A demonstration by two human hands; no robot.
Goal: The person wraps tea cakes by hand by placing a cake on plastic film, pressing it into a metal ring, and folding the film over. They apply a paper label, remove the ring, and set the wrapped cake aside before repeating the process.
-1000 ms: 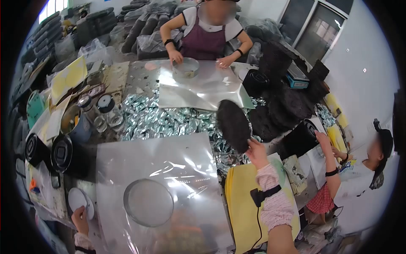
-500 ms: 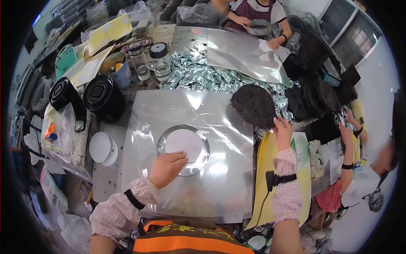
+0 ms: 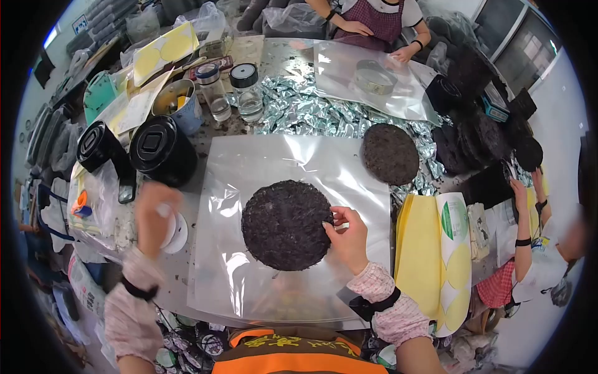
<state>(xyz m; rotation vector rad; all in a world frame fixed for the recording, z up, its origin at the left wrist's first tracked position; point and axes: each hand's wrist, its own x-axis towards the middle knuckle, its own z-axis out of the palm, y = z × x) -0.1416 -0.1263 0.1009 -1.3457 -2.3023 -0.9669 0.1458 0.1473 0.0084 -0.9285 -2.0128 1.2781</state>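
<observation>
A dark, rough-textured round disc (image 3: 286, 225) covers the middle of the clear plastic sheets (image 3: 224, 168) in front of me. My right hand (image 3: 349, 235) pinches its right edge between thumb and fingers. Off to the left, my left hand (image 3: 157, 215) is smeared by motion over a pile of white paper discs (image 3: 179, 234), just below a black lidded canister (image 3: 163, 151). A second dark round disc (image 3: 391, 154) lies at the upper right corner of the sheets. The metal ring and white paper seen earlier in the middle are hidden under the nearer disc.
Small foil packets (image 3: 305, 103) are heaped behind the sheets, beside two glass jars (image 3: 246, 93). Yellow label sheets (image 3: 416, 255) lie to the right. Stacked dark discs (image 3: 476, 140) stand farther right. One person (image 3: 374, 22) is across the table, another (image 3: 529, 249) at the right.
My right hand has brought a dark disc down onto the middle of the sheets, over the ring and paper. My left hand has moved left. Across the table, the person's ring now rests on the sheet.
</observation>
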